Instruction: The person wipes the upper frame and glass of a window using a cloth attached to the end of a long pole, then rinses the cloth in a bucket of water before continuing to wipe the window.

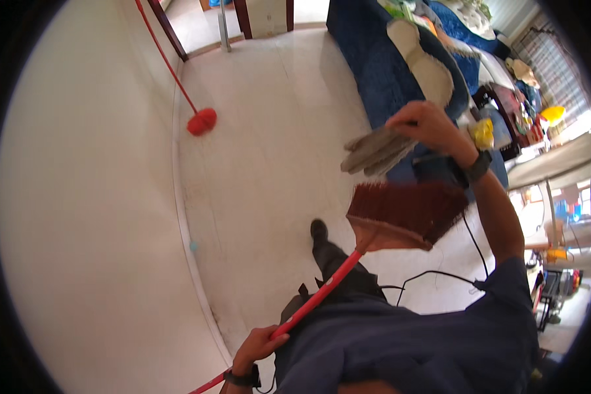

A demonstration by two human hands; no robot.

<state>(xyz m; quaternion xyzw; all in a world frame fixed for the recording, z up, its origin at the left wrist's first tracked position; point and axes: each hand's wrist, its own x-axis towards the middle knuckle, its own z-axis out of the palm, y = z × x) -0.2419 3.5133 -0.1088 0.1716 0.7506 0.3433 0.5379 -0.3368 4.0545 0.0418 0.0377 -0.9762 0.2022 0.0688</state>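
Note:
My left hand [262,343] is wrapped round the red handle of a broom [328,287], low in the view. The broom is turned head up, its dark reddish-brown bristles [407,207] fanning out in front of my body below my right forearm. My right hand [433,128] is raised beside the blue sofa, its fingers pinched on a grey work glove [377,150]. The glove's fingers hang out to the left, above the bristles. Whether a second glove lies with it I cannot tell. Each wrist carries a dark band.
A red mop [202,122] leans on the left wall, its head on the pale floor [269,131]. A blue sofa [368,62] with cushions stands at the right, beside a cluttered dark table [505,108]. Black cable [433,272] hangs near my right side. Doorways open at the far end.

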